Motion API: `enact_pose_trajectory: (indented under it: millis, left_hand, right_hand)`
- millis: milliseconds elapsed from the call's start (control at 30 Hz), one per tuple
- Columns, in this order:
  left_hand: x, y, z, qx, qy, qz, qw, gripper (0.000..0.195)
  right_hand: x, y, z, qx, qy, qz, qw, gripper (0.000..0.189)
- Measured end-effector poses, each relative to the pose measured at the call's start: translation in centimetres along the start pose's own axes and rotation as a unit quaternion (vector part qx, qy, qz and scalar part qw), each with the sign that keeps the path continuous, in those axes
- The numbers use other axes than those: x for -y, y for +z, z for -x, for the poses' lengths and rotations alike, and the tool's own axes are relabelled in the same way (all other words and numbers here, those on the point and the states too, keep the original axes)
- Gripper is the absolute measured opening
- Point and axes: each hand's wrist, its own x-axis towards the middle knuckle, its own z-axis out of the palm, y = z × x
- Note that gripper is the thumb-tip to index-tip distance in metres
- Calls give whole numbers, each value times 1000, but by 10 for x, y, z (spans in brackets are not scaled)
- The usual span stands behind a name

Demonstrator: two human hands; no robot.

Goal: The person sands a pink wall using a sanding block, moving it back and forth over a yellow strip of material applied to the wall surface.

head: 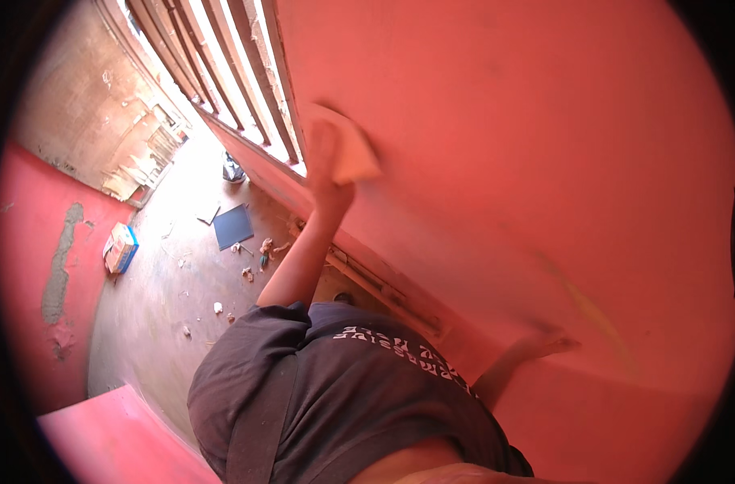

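Note:
My left hand (328,163) is raised against the red painted wall (494,121), just beside the barred window opening. It presses a pale orange sheet (353,151) flat to the wall under its palm and fingers. Paper or cloth, I cannot tell which; hand and sheet are blurred. Lower and to the right, my right hand (549,342) is at the wall, its fingers pointing away from me. Whether it grips anything is unclear. A blurred yellowish streak (591,308) shows just beyond its fingertips.
Bars (246,78) cross the bright window at upper left. A pipe (367,278) runs along the wall's foot. On the floor lie a dark square panel (234,227), a box (122,249) and several scraps. A pink ledge (119,435) juts in at lower left.

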Motion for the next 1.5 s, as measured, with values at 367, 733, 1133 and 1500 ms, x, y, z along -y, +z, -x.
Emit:
enact_pose_trajectory:
  millis: [367,733,1133,1500]
  left_hand:
    - [4,5,-1,13,-3,-11,1000,59]
    - [-81,37,23,-34,-20,49,998,61]
    - [-192,58,27,5,26,-3,1000,62]
    - [-219,80,30,-95,-157,-36,982,51]
  right_hand:
    - [-3,10,6,-21,-12,-61,998,67]
    - [-7,-29,-80,-150,-278,69,946,70]
    - [1,-26,-128,-109,-320,-145,930,69]
    - [-21,-26,-132,-92,-398,-186,894,62]
